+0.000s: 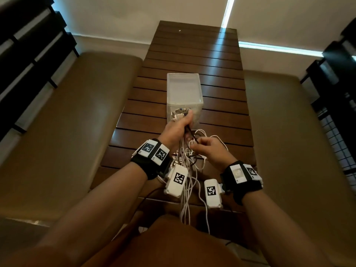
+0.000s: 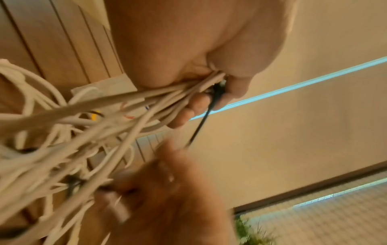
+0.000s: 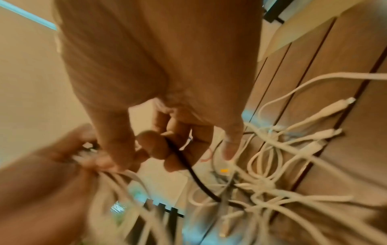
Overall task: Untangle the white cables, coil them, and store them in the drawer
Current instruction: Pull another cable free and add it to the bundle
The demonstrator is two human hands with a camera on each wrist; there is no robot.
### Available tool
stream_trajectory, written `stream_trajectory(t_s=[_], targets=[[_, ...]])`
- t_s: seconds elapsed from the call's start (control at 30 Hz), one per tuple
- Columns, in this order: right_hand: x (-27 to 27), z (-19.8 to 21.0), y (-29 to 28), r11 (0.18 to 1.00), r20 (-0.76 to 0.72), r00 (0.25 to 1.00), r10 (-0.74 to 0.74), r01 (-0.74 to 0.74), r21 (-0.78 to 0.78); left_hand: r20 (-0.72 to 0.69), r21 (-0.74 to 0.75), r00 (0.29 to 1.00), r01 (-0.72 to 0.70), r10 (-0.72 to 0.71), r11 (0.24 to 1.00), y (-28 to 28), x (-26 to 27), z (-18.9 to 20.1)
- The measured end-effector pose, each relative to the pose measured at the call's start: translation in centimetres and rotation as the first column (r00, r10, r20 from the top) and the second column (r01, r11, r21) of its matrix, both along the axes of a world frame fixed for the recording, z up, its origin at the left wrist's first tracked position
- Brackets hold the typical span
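A tangle of white cables (image 1: 189, 160) lies on the near end of the slatted wooden table (image 1: 221, 97) and trails off its front edge. My left hand (image 1: 180, 125) is raised and grips a bunch of the cables' ends in its fist, in front of the translucent white drawer box (image 1: 184, 91). In the left wrist view, the left hand's fingers (image 2: 234, 92) are curled round white cables (image 2: 87, 129) and a thin black cable (image 2: 202, 124). My right hand (image 1: 204, 148) pinches that black cable (image 3: 194, 175) between thumb and fingers (image 3: 155, 145), just right of the bunch. Loose white cables (image 3: 282, 165) spread on the table beneath.
Padded tan benches run along both sides of the table, left (image 1: 77, 135) and right (image 1: 292, 135). Beyond the drawer box the table stretches to the wall. Dark slatted bench backs (image 1: 28, 64) stand at the far left and right.
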State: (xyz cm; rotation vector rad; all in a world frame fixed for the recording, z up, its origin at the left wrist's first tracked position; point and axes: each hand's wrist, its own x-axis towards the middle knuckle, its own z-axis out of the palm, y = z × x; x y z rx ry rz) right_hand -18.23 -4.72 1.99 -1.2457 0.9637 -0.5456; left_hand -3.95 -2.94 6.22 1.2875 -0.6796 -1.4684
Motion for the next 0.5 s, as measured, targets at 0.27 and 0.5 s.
stream_trajectory(t_s=[0.27, 0.5], targets=[[-0.1, -3.8, -0.9, 0.980, -0.420, 0.907, -0.019, -0.067, -0.189, -0.237, -0.095, 0.925, 0.282, -0.297, 0.955, -0.9, 0.7, 4.8], [0.6, 0.3, -2.5, 0.851, -0.746, 0.644, 0.166, -0.477, -0.222, -0.070, 0.087, 0.956, 0.292, -0.286, 0.952, -1.6, 2.4, 4.0]])
